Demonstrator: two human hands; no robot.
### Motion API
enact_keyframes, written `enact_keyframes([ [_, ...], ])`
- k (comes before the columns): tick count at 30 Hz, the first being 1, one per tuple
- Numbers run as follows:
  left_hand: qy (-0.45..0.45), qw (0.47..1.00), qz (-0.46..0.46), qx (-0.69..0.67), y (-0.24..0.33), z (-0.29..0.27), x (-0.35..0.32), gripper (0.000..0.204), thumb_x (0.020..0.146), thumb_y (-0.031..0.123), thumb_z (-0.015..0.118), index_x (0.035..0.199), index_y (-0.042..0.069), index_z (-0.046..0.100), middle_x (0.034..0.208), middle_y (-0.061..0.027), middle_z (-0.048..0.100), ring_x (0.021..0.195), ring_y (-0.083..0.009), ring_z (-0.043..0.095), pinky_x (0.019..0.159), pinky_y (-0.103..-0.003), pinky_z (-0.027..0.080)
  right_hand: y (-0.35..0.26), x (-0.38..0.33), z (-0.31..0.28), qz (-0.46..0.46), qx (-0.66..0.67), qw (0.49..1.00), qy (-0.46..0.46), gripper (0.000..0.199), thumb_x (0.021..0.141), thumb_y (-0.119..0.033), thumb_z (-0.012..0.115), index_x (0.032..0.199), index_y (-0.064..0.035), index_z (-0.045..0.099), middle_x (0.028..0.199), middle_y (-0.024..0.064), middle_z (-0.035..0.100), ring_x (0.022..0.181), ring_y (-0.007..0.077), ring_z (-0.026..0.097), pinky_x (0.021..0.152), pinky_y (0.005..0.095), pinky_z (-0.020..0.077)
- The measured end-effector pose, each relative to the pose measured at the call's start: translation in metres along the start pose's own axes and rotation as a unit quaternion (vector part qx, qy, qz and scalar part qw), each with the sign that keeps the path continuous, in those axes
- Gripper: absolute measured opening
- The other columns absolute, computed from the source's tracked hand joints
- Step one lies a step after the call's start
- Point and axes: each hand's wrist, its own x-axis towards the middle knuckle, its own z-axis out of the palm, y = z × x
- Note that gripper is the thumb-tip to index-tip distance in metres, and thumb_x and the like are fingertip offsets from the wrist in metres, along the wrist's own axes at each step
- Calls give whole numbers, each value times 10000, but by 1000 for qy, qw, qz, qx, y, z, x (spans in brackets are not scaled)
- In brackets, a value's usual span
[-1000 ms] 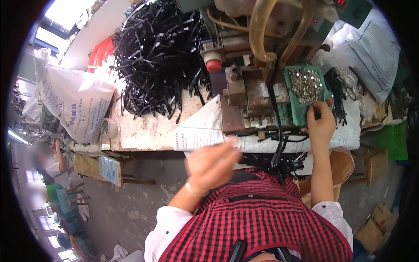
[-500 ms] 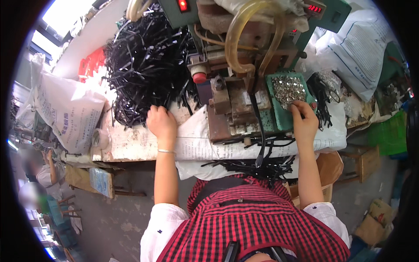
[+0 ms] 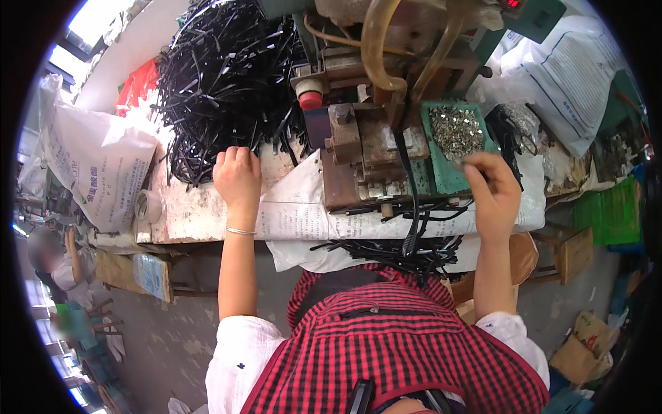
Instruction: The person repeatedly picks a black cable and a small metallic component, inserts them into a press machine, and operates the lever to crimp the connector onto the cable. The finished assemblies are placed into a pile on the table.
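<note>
Both forearms stretch forward from lower edge. Left hand (image 3: 236,181) palm down, fingers (image 3: 234,156) curled slightly, thin bangle at wrist. Right hand (image 3: 491,188) raised, fingers (image 3: 476,164) pinched together, back of hand facing camera.

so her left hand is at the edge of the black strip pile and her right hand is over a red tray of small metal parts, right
Not quite: the tray under the right hand is green, not red, as the head view shows. The left hand is indeed at the edge of the black strip pile, and the tray holds small metal parts.
</note>
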Motion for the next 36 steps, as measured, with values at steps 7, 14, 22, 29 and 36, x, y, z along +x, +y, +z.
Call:
enact_keyframes([
  [7,-38,827,-265,-494,2,-4,-16,194,1033,92,635,1221,55,670,823,5,703,778,-35,620,668,-198,453,-5,52,68,-130,-71,988,50,141,869,-10,710,1009,-11,706,938,96,722,894,216,706,832,308,540],
  [14,-46,710,-339,-615,59,-67,10,200,1059,157,626,1073,-28,701,959,-108,725,818,-81,640,695,-199,493,-4,43,92,-63,97,991,64,262,883,-3,720,1127,-17,625,1006,71,727,930,152,704,860,288,536],
  [22,142,791,29,-595,129,-121,107,111,976,-14,673,1028,-90,735,987,-157,762,851,-166,652,793,-253,503,-12,31,107,27,234,972,11,373,918,-1,719,1256,-1,561,1207,70,668,1048,123,649,959,277,498],
  [29,148,806,47,-572,131,-120,103,107,971,-8,692,1028,-89,732,1005,-143,765,874,-168,654,787,-255,494,-27,32,101,48,213,976,23,330,931,13,672,1248,4,581,1112,107,741,1040,131,677,930,273,504],
  [36,162,764,18,-624,140,-143,73,176,1013,53,598,1021,-102,681,995,-195,737,900,-218,662,879,-332,523,-15,22,109,30,213,975,53,293,925,11,681,1207,-2,605,1042,66,723,1005,101,677,909,258,504],
])
